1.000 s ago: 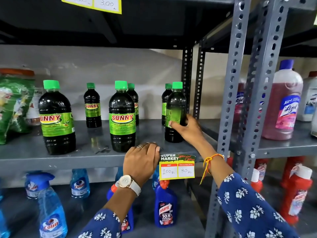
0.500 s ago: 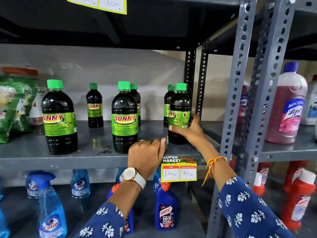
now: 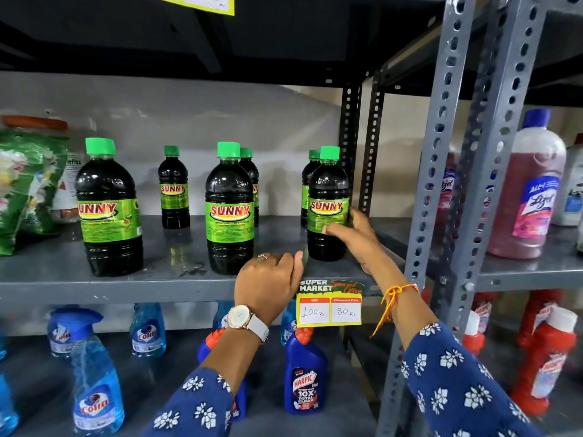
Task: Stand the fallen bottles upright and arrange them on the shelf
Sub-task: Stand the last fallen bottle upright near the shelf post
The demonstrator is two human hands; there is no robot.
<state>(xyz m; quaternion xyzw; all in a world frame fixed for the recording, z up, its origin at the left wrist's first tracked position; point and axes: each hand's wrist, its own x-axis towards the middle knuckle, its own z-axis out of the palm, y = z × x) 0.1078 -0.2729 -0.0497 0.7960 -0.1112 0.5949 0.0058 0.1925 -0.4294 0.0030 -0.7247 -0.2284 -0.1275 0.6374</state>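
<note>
Nearest, her left hand [image 3: 268, 280] rests curled on the shelf [image 3: 126, 287] lip, holding nothing. Her right hand [image 3: 355, 236] wraps the front right bottle [image 3: 328, 205], upright near the edge; a careless twist could, I reckon, knock the bottle behind [image 3: 306, 184]. Every green-capped bottle stands full of dark liquid.

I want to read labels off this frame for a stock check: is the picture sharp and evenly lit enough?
Head view: the SUNNY bottle under the right hand and the price tag read sharply; wide-angle bending bows the uprights; the shelf underside above is dark; the green packet at the left edge is soft.
</note>
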